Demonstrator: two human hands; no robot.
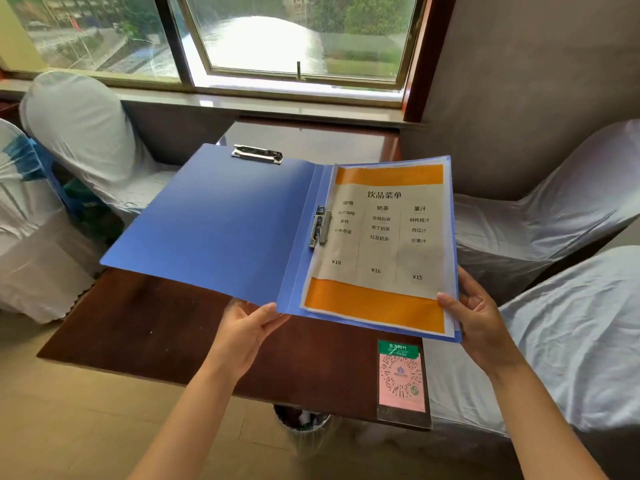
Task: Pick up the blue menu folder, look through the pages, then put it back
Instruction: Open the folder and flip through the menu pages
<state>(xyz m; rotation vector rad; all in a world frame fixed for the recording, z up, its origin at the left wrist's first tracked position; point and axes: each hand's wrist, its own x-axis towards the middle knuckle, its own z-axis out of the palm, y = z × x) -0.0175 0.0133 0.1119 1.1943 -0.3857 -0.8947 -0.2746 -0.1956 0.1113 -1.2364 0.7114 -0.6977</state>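
Note:
The blue menu folder is held open above a dark wooden table. Its left flap is bare blue plastic with a metal clip at the top edge. On its right half lies a drinks menu page with orange bands, held by a metal spine clamp. My left hand grips the folder's lower edge near the spine, thumb on top. My right hand holds the lower right corner of the pages, thumb pressed on the sheet.
A QR code card in a clear stand lies at the table's near right corner. White-covered chairs stand at the left and right. A waste bin sits under the table. A window is behind.

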